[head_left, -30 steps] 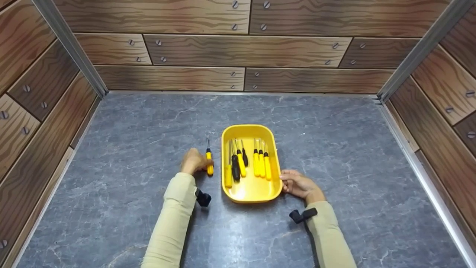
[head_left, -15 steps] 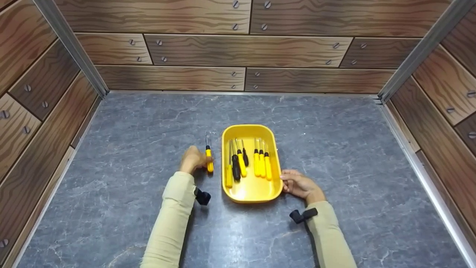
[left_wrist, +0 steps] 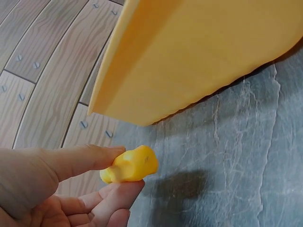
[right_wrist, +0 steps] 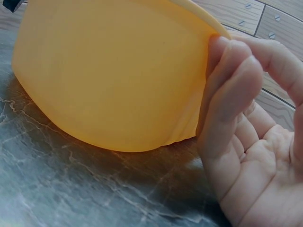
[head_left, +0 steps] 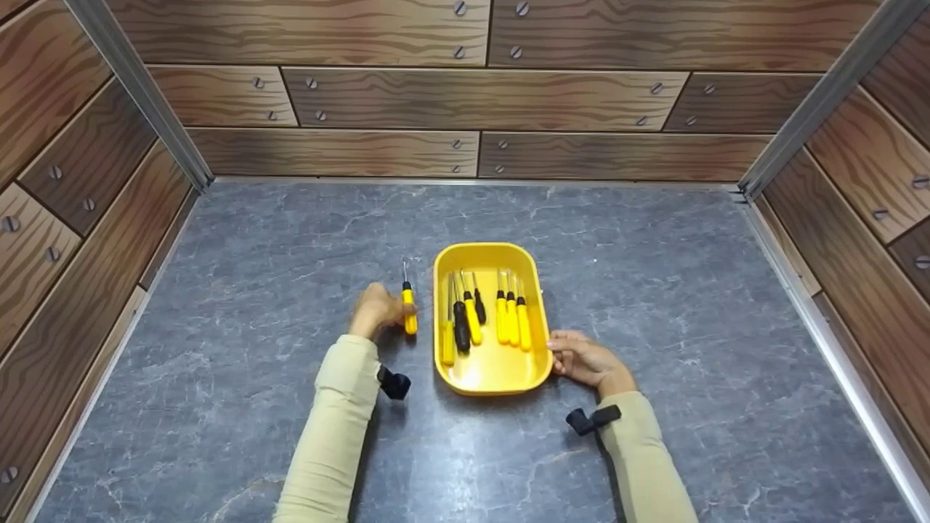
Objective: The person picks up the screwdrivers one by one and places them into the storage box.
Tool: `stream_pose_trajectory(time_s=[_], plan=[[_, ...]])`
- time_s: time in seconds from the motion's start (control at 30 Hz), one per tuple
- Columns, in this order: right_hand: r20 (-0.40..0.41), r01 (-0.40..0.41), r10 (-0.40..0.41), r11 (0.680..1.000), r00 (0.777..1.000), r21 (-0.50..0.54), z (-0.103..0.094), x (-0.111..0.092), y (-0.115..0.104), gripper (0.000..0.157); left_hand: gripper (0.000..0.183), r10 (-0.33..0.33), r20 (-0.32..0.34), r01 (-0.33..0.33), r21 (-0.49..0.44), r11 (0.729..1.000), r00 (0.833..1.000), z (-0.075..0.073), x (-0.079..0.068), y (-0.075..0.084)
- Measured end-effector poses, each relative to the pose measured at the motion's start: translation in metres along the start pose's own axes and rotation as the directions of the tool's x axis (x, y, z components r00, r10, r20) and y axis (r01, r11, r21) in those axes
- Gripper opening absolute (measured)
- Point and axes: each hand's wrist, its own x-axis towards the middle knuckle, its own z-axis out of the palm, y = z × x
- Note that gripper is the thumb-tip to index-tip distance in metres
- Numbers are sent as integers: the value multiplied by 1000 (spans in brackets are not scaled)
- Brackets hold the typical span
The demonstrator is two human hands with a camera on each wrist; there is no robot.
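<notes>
My left hand [head_left: 375,309] pinches a screwdriver [head_left: 408,299] between thumb and fingers, just left of the yellow tray. It has a yellow handle with a black collar, and its thin shaft points away from me. In the left wrist view the handle's yellow end [left_wrist: 141,163] shows above the floor surface, with a shadow beneath. The yellow tray [head_left: 498,376] stands upright on the surface. At its near right side my right hand [head_left: 587,361] grips the rim, the thumb over the edge and fingers [right_wrist: 232,90] against the outer wall.
Inside the tray lie two groups of screwdrivers: several mixed yellow and black ones, including a black-handled screwdriver [head_left: 461,328], on the left, and three yellow-and-black ones [head_left: 512,323] on the right. Wood-patterned walls [head_left: 479,98] with metal edges enclose the grey marbled surface [head_left: 690,290].
My left hand has shifted slightly away from me with the screwdriver in its pinch. The right hand and the tray have stayed in place.
</notes>
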Motion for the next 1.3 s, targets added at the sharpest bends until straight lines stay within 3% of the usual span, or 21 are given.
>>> stream_pose_trajectory(time_s=[0.17, 0.4, 0.67, 0.87, 1.07, 1.2, 1.3], plan=[[5, 2, -2, 1000, 1000, 2, 2, 0, -1, 36, 28, 14, 37, -12, -54, 998, 999, -4, -2, 1], [15, 3, -3, 1000, 1000, 7, 0, 0, 0, 41, 25, 74, 53, -71, -59, 996, 996, -8, -7, 4], [38, 19, -17, 998, 999, -52, -11, 4, 7, 15, 22, 93, 81, -83, -117, 990, 992, -12, -10, 9], [85, 43, -38, 998, 996, -55, -14, 5, 9, 10, 23, 119, 87, -106, -138, 985, 989, -14, -13, 13], [15, 15, -15, 999, 1000, -32, -5, 2, 4, 22, 23, 132, 91, -115, -171, 979, 987, -15, -17, 16], [8, 10, -10, 1000, 1000, -8, 2, 0, 0, 32, 23, 129, 105, -109, -179, 978, 986, -15, -19, 20], [14, 17, -17, 1000, 1000, -8, 2, 0, -1, 31, 22, 121, 120, -97, -188, 977, 985, -16, -21, 23]])
